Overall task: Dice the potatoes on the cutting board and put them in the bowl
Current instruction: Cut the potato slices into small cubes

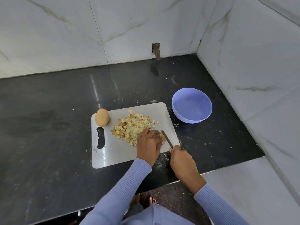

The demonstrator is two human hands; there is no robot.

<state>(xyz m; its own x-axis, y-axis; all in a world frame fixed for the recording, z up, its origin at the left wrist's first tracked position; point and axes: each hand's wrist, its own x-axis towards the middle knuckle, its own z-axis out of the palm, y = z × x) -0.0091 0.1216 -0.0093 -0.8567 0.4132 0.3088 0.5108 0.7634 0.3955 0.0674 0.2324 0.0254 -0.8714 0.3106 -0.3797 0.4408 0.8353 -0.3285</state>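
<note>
Left hand (pixel 148 143) pins a small potato piece (pixel 159 135); right hand (pixel 180 157) grips the thin-bladed knife (pixel 166 138), which could nick nearby fingertips.

Lavender bowl (pixel 192 105), grey cutting board (pixel 116 151), tan whole potato (pixel 101 117), pale yellow dice (pixel 133 125), speckly black table (pixel 48 111), white marble-veined wall tiles (pixel 65 30), ribbed lavender sleeves (pixel 129 184).

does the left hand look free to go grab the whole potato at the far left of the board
Probably not yet: the left hand is holding down a potato piece beside the knife. The path to the whole potato looks open.
</note>
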